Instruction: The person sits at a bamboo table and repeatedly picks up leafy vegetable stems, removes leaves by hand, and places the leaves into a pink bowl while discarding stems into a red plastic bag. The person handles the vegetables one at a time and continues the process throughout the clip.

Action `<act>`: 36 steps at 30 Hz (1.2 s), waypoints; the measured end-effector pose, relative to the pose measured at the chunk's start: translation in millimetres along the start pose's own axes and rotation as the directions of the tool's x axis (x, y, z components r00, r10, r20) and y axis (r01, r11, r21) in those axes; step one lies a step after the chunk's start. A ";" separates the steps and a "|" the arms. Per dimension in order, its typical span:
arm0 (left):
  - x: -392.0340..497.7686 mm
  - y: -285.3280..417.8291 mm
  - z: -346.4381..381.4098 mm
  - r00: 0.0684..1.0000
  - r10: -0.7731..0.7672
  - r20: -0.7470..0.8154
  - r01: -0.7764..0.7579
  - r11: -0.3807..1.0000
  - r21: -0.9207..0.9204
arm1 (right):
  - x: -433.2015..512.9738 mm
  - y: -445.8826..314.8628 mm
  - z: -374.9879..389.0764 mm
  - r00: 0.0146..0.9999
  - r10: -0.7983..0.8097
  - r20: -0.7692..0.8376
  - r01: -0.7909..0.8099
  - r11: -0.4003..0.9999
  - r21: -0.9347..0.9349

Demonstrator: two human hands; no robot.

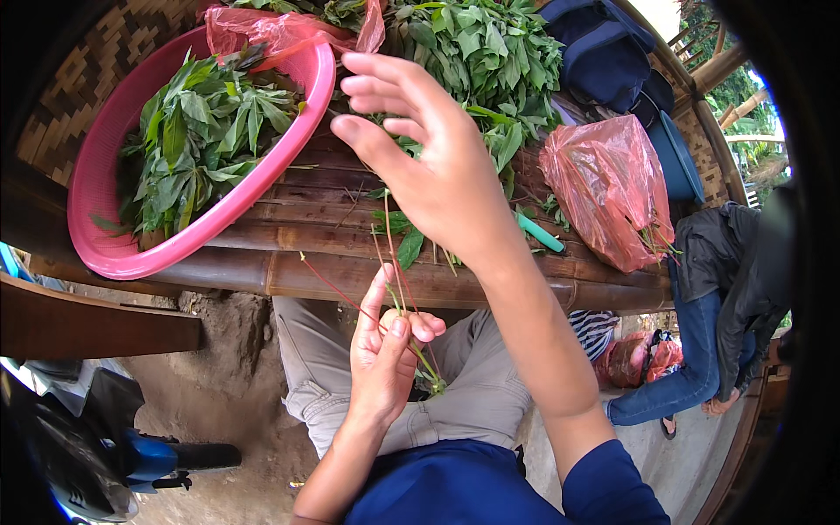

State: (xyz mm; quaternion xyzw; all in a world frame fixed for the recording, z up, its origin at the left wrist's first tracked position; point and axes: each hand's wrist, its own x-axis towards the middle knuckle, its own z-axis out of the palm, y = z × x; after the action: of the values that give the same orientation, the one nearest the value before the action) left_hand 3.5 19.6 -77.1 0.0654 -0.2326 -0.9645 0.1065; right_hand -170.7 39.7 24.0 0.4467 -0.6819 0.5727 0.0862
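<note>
Low in front of my lap, my left hand (387, 348) pinches several thin reddish and green leaf stalks (403, 298) between thumb and fingers; a small green tip shows at their lower end. My right hand (426, 144) is raised over the bamboo bench, fingers spread and curved, with nothing seen in it. To its left, a pink plastic basket (197, 246) holds loose green leaves (197, 138). A big heap of leafy stems (485, 52) lies beyond the right hand. Beneath the right forearm are a few loose leaves (410, 248) and stalk pieces, with a turquoise handle (541, 234) just to the right.
The bench (315, 279) has a rounded bamboo front edge. A red plastic bag (610, 190) with stems lies on its right, near a dark blue bag (600, 59) and a blue basin (676, 157). Another person in jeans (695, 354) sits at the right. A motorbike (138, 453) stands lower left.
</note>
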 end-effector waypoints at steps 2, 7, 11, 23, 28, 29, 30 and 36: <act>1.4 7.8 8.4 0.999 0.027 0.021 -0.026 0.998 -0.058 | -51.8 -19.4 -25.9 0.968 0.242 -0.069 -0.228 0.960 0.164; 16.6 19.3 30.5 0.994 0.078 0.073 -0.059 0.971 -0.232 | -155.6 -44.0 -59.5 0.847 0.526 -0.076 -0.480 0.818 0.318; 28.8 17.8 44.3 0.988 0.057 0.145 -0.009 0.950 -0.313 | -197.4 -42.4 -58.6 0.883 0.433 0.183 -0.469 0.793 0.389; 37.4 37.4 34.9 0.962 0.260 0.087 -0.263 0.782 0.565 | -213.0 -49.3 -64.6 0.688 0.677 0.262 -0.697 0.516 0.498; 15.9 42.8 3.5 0.993 0.115 0.004 -0.084 0.695 0.714 | -207.7 -57.0 -88.2 0.656 0.736 0.165 -0.732 0.568 0.376; 9.9 44.0 -3.6 0.998 0.046 -0.038 -0.006 0.713 0.701 | -204.9 -58.2 -91.7 0.654 0.746 0.125 -0.736 0.589 0.333; 4.1 44.6 -10.2 0.997 -0.025 -0.077 0.071 0.726 0.684 | -201.7 -60.2 -94.8 0.666 0.741 0.086 -0.727 0.619 0.297; -26.1 86.1 -13.1 0.670 -0.742 -0.009 0.126 0.102 0.987 | -177.1 -71.6 -107.9 0.833 0.553 0.000 -0.548 0.824 -0.143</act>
State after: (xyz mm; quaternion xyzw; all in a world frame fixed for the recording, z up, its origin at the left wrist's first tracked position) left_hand 46.2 -54.8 -46.8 -0.0690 -0.7409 -0.5830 -0.3262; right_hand -58.7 226.6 -1.5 0.2360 -0.8209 0.5157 -0.0664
